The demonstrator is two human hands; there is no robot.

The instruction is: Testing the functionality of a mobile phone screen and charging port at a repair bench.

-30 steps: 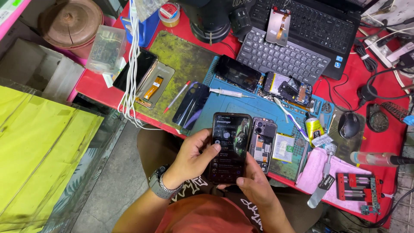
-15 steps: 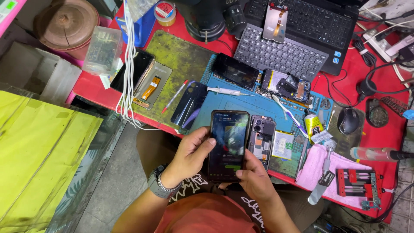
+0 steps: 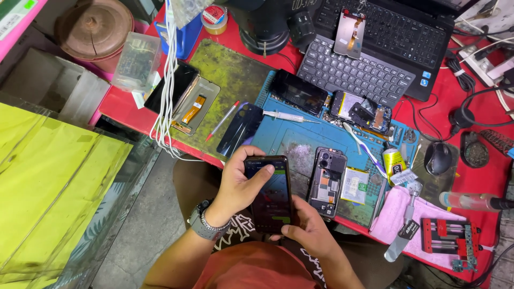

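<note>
A black smartphone [image 3: 269,192] with a lit screen is held upright over my lap at the front edge of the red workbench. My left hand [image 3: 239,183] wraps its left side, thumb lying on the screen. My right hand [image 3: 307,231] supports its lower end from below, thumb at the bottom edge. Just right of it, an opened phone [image 3: 326,181] with its back removed lies on the blue repair mat [image 3: 300,139], with a loose battery [image 3: 354,185] beside it.
On the bench are a laptop [image 3: 391,37] with a phone screen part [image 3: 350,32] on its keys, a dark back cover [image 3: 240,130], a syringe [image 3: 289,115], a toothbrush [image 3: 363,149], a mouse [image 3: 438,158], a pink cloth [image 3: 399,217] and a red jig [image 3: 448,236]. A glass case [image 3: 59,182] stands on the left.
The phone has come down and toward me, off the mat to the bench edge. Both hands moved with it, and the left thumb now lies across the screen.
</note>
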